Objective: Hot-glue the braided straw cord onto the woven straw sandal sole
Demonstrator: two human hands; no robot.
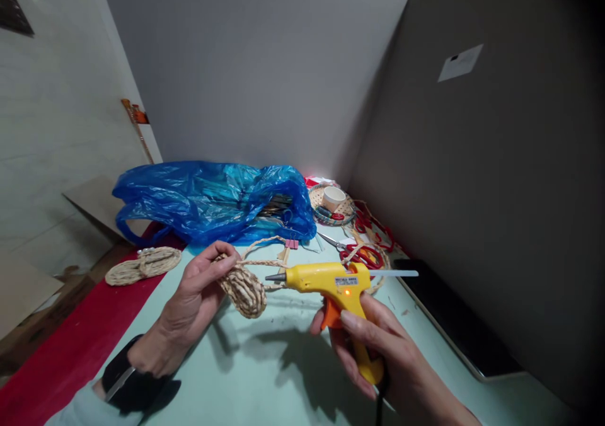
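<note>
- Over the pale green surface (265, 375), the right grip (378, 338) was wrapped around the handle of a yellow glue gun (312, 278), with a finger by the orange trigger (332, 314).
- At the same height, the left grip (201, 287) pinched a coil of straw braid (246, 292) between thumb and fingers, up off the surface.
- The gun's grey tip (276, 277) pointed at the coil and was very close; I could not tell if they touched.
- A little orange light (348, 292) glowed on the gun, and a clear glue stick (394, 273) poked out of its back.
- Loose braid ran from the coil, behind the gun, to the right.
- Just past the gun were a pink clip (292, 244) and red-handled scissors (362, 256).
- Farther back lay a big blue bag (208, 202), and beside it a woven tray (350, 210) with a white cup (334, 197) in it.
- Off to the left, a flat straw oval (144, 267) lay partly on a red strip (80, 344).
- Off to the right, a flat black thing (458, 319) lay beside the grey wall (496, 180).
</note>
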